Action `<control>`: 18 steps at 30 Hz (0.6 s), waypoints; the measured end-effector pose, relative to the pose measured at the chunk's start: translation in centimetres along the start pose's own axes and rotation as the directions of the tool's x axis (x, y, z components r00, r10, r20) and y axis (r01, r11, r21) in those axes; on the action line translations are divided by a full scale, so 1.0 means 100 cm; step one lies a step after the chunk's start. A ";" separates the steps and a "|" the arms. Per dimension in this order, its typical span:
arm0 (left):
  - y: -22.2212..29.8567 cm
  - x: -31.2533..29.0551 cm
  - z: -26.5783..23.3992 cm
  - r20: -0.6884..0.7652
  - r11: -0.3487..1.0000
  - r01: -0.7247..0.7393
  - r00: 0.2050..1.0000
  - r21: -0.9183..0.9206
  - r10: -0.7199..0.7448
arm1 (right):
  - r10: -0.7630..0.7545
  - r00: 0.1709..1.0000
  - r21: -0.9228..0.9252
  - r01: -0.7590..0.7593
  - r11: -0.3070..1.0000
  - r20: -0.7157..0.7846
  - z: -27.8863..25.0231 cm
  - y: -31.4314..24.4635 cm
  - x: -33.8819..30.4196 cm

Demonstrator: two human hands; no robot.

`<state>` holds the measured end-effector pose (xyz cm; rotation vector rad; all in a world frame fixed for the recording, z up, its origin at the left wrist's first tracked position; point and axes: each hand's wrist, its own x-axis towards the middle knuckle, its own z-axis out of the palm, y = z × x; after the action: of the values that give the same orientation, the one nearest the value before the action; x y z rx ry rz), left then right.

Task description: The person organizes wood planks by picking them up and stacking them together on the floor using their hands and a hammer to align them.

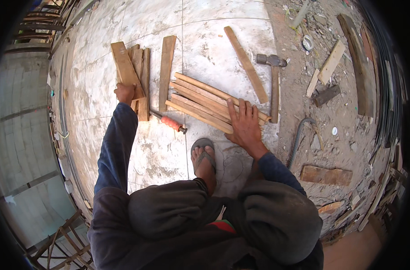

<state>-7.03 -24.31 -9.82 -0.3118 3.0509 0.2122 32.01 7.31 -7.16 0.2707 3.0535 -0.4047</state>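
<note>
My left hand [125, 93] is closed around the near end of a flat wooden board [124, 63], which lies slanted over a small stack of boards [144, 85]. My right hand [246, 121] rests, fingers stretched out, across the right end of a row of narrow wooden strips [200, 100] lying side by side. Between the two groups, a single wooden slat [167, 72] lies apart. A chisel-like tool with a red handle [171, 123] lies just below it, its tip close to the stack.
Right of the strips lie a hammer [275, 85] and a long slat [246, 65]. The white slab [205, 40] borders rubble ground with wood offcuts [326, 175], a curved metal bar [299, 139] and a bundle of dark rods [387, 90]. My sandalled foot [203, 157] is near the strips.
</note>
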 end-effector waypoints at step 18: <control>0.164 -0.114 -0.027 0.111 0.190 -0.940 0.165 -0.284 0.980 | -0.022 0.999 0.109 0.026 0.994 -0.037 0.003 0.002 -0.003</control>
<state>0.62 -6.57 -4.05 1.6373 2.3766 0.4746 32.36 7.40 -7.46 0.2488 3.0771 -0.5768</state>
